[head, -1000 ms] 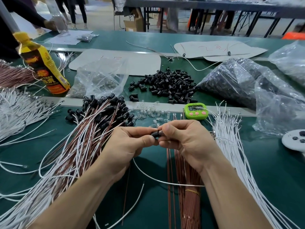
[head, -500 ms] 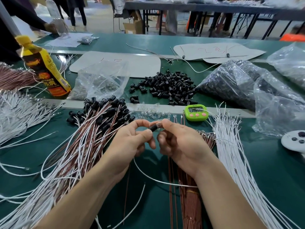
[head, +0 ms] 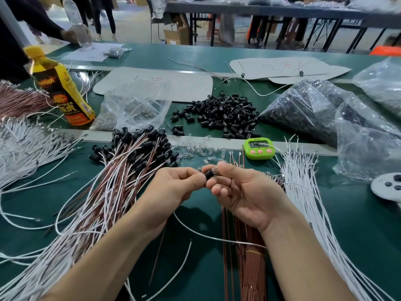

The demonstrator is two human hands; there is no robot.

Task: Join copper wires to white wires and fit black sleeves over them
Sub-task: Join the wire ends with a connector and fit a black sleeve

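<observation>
Sitting above the dark green table mat, a small black cylindrical plastic sleeve is pinched from 2 sides: the left hand grips 1 end between thumb and forefinger, the right hand grips the other, its remaining fingers loosely curled. A thin white wire trails from under the hands. A bundle of bare copper wires lies under the right wrist, fanned white wires just right of it. A heap of sleeved wire pairs lies left; loose black sleeves and a green timer lie beyond.
</observation>
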